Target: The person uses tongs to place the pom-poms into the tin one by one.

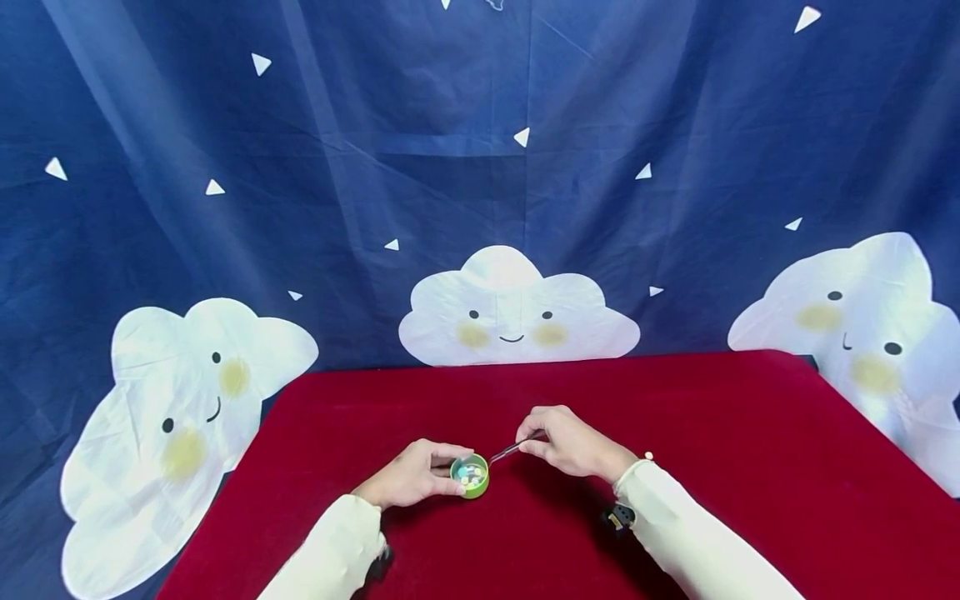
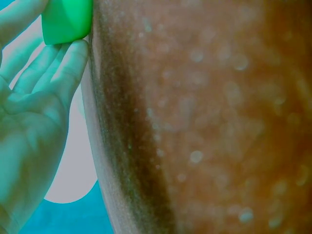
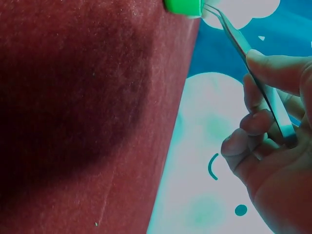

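A small round green container (image 1: 477, 493) stands on the red cloth, with several small white, yellow and teal pieces (image 1: 470, 475) inside. My left hand (image 1: 412, 477) holds it from the left, fingers at the far side and thumb at the near side. In the left wrist view the green wall (image 2: 68, 22) rests against the fingers. My right hand (image 1: 570, 442) pinches metal tweezers (image 3: 236, 38) between thumb and fingers. Their tips point left and down at the container's right rim. Whether the tips touch it, I cannot tell.
A red velvety cloth (image 1: 712, 450) covers the table under both hands. Behind it hangs a dark blue curtain (image 1: 450, 192) printed with white smiling clouds (image 1: 517, 287) and small triangles. A dark wrist device (image 1: 621, 517) sits at the right cuff.
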Demonstrator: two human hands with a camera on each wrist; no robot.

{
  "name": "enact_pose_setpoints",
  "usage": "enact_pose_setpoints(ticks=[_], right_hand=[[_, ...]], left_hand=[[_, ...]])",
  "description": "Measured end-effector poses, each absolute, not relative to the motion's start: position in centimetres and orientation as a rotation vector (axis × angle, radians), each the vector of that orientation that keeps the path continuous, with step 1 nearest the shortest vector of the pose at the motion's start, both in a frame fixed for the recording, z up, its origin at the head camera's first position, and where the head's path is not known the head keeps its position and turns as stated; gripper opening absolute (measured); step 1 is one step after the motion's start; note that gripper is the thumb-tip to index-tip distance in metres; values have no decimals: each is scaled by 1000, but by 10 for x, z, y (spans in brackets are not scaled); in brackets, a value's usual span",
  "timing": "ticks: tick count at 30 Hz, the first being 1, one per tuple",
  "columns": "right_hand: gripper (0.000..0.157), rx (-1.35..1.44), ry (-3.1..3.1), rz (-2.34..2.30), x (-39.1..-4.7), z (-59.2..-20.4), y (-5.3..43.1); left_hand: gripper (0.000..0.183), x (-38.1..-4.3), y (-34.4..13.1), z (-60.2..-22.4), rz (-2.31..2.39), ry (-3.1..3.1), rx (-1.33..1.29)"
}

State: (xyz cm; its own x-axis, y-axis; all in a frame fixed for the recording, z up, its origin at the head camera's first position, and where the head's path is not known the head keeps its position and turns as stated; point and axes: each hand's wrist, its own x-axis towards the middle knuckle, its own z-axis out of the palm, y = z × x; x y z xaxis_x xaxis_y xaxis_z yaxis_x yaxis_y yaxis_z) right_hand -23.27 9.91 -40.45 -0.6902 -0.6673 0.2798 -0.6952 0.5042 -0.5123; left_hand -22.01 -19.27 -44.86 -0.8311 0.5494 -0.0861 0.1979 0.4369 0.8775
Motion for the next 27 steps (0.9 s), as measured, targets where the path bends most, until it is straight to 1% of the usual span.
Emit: enact_pose_setpoints(ticks=[7,27], right_hand=[[4,1188,-2683,969,-231,-403,107],[9,1086,-2666,1016,-226,-405,136]], left_hand=[[52,-221,-193,-449,1347,2332,619],[52,-221,-193,-449,1362,2308,631]])
